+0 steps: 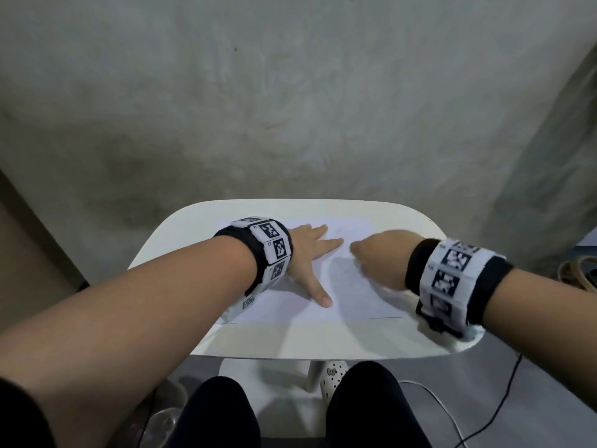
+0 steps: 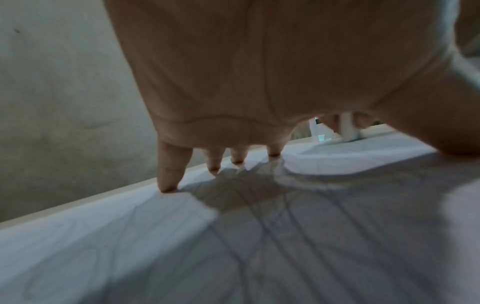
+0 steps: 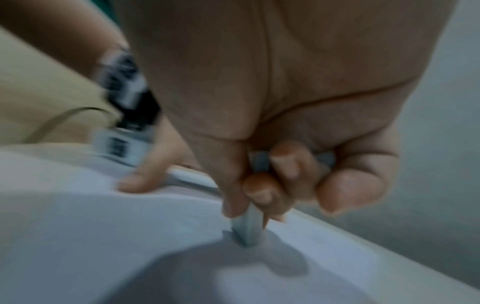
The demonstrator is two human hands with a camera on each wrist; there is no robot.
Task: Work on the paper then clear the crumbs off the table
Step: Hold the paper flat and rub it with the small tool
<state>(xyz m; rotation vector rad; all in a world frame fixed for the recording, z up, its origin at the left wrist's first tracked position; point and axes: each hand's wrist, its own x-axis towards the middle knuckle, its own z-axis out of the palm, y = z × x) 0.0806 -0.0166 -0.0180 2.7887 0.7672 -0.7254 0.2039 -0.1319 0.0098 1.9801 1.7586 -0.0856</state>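
Your left hand (image 1: pixel 302 253) lies flat on the paper (image 1: pixel 281 310), fingers spread and straight, thumb angled toward the near edge of the sheet. In the left wrist view the fingertips (image 2: pixel 168 185) press down on the sheet close to the far edge of the table (image 1: pixel 323 345); faint pencil lines cross the paper there.

Your right hand (image 1: pixel 379 258) is curled into a loose fist over the right half of the paper. In the right wrist view the thumb and fingers pinch a small pale block, apparently an eraser (image 3: pixel 249 230); its lower end touches the paper and the rest is hidden inside the grip. That view is blurred, so finer detail of the block cannot be told.

The paper lies across the middle of the small white table, long side running left to right, far edge near the far edge of the table, with a bare strip of tabletop along the near edge. Light scribble marks show on the sheet between the two hands. No crumbs can be made out at this sharpness.

Both wrists carry black bands with black-and-white square markers (image 1: pixel 274 244). Your knees (image 1: pixel 365 405) in dark trousers sit below the near edge of the table. A black cable (image 1: pixel 504 399) trails on the floor to the right
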